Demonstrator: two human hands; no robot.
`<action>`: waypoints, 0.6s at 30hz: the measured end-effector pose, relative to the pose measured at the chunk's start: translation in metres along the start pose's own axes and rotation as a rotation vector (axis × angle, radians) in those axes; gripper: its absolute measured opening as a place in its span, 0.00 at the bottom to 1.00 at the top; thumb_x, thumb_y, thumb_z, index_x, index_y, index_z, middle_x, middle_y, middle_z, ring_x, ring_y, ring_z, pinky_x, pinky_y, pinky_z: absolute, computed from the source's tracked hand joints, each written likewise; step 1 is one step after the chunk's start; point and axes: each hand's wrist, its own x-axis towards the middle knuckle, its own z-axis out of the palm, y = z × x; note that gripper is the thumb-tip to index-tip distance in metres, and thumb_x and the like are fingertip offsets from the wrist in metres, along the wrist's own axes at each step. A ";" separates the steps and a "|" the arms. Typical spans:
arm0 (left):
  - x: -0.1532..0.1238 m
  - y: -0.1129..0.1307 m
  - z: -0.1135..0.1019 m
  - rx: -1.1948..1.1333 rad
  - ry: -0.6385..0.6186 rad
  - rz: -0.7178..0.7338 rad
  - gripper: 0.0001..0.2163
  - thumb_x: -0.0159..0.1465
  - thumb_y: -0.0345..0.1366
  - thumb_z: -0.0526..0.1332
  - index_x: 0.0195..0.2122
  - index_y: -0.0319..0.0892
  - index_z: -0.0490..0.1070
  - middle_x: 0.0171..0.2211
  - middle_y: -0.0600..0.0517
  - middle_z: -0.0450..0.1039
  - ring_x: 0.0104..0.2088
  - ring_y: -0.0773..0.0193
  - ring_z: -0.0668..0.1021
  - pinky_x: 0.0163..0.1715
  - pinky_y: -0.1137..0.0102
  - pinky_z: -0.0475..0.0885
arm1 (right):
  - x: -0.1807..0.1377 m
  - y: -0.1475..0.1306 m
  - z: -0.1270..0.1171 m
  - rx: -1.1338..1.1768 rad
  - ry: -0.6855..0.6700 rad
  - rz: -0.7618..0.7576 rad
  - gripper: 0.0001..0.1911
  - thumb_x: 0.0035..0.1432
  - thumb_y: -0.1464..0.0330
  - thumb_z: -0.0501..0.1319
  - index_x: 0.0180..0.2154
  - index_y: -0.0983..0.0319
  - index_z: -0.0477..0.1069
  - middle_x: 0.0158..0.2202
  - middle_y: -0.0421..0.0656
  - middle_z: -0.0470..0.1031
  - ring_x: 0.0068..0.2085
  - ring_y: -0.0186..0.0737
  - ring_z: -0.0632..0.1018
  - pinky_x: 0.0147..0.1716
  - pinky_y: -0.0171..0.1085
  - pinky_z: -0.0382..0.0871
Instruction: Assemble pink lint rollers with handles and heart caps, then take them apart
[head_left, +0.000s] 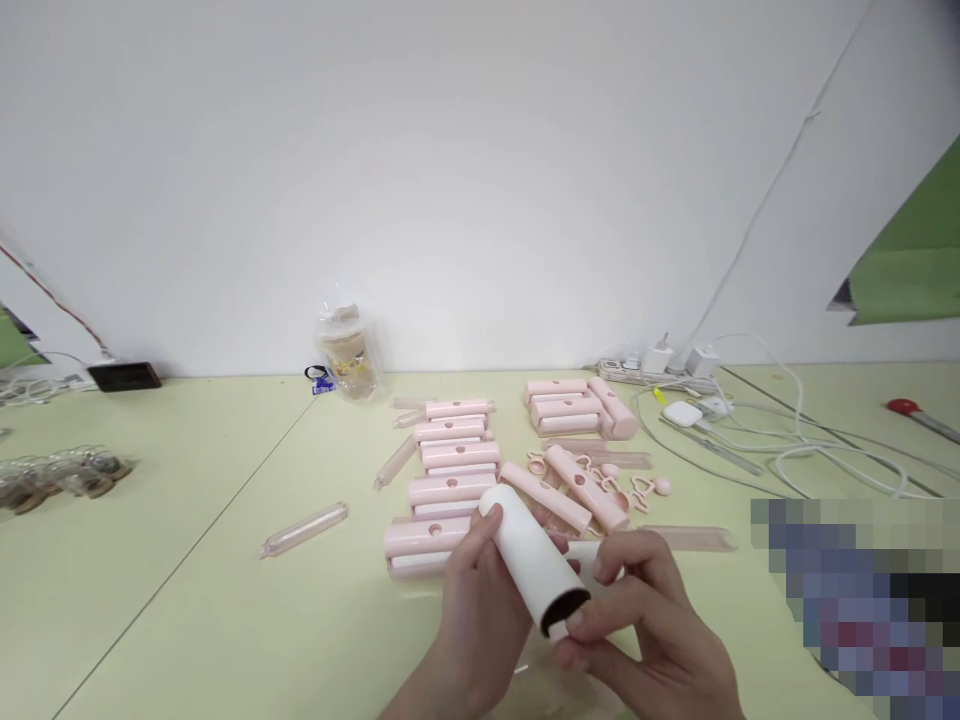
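Observation:
Both my hands hold a white paper roll (pixel 529 555) above the near table edge. My left hand (pixel 480 610) wraps its fingers round the roll's far end. My right hand (pixel 652 630) pinches the near, open end, where a pink rim shows inside. Just behind lie several pink roller handles (pixel 450 470) in a row, with more pink handles (pixel 574 405) stacked farther back. Small pink loop-shaped clips (pixel 607 480) and clear plastic tube covers (pixel 304 530) are scattered around them.
The pale green table (pixel 187 600) carries a wrapped drink cup (pixel 346 355) at the back, a power strip with chargers and white cables (pixel 750 420) at the right, a dark phone (pixel 124 376) and packaged items (pixel 60 472) at the left. A red-tipped tool (pixel 919 415) lies far right.

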 end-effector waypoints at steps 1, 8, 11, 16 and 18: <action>0.000 -0.002 -0.001 0.007 -0.017 -0.013 0.12 0.60 0.44 0.55 0.32 0.38 0.67 0.27 0.47 0.71 0.34 0.54 0.75 0.40 0.61 0.66 | -0.001 0.000 0.000 -0.019 0.009 0.006 0.05 0.51 0.66 0.65 0.28 0.56 0.69 0.34 0.39 0.58 0.38 0.35 0.70 0.41 0.29 0.69; 0.000 -0.002 0.002 -0.031 -0.089 0.007 0.12 0.62 0.41 0.53 0.41 0.38 0.67 0.30 0.48 0.70 0.35 0.56 0.74 0.40 0.64 0.64 | -0.009 0.002 0.002 -0.003 -0.034 0.076 0.06 0.54 0.65 0.62 0.34 0.56 0.67 0.39 0.42 0.59 0.43 0.38 0.68 0.43 0.31 0.67; -0.001 0.000 0.004 -0.043 -0.109 0.029 0.11 0.62 0.38 0.52 0.42 0.39 0.67 0.31 0.49 0.70 0.35 0.58 0.74 0.39 0.65 0.64 | -0.008 0.001 0.004 0.045 -0.043 0.144 0.06 0.53 0.65 0.63 0.32 0.56 0.67 0.39 0.42 0.60 0.43 0.38 0.69 0.41 0.32 0.68; 0.000 -0.001 -0.001 -0.017 -0.091 0.040 0.09 0.63 0.38 0.51 0.34 0.39 0.67 0.28 0.50 0.69 0.31 0.61 0.72 0.37 0.67 0.64 | -0.004 0.000 0.005 0.185 -0.029 0.192 0.05 0.50 0.66 0.66 0.27 0.55 0.70 0.38 0.41 0.62 0.41 0.37 0.70 0.39 0.32 0.70; 0.000 -0.001 -0.002 -0.018 -0.091 0.044 0.09 0.63 0.38 0.51 0.35 0.39 0.67 0.29 0.50 0.69 0.32 0.61 0.73 0.37 0.67 0.64 | -0.004 0.001 0.006 0.210 -0.016 0.228 0.04 0.49 0.66 0.66 0.28 0.54 0.71 0.36 0.41 0.62 0.40 0.38 0.70 0.39 0.33 0.70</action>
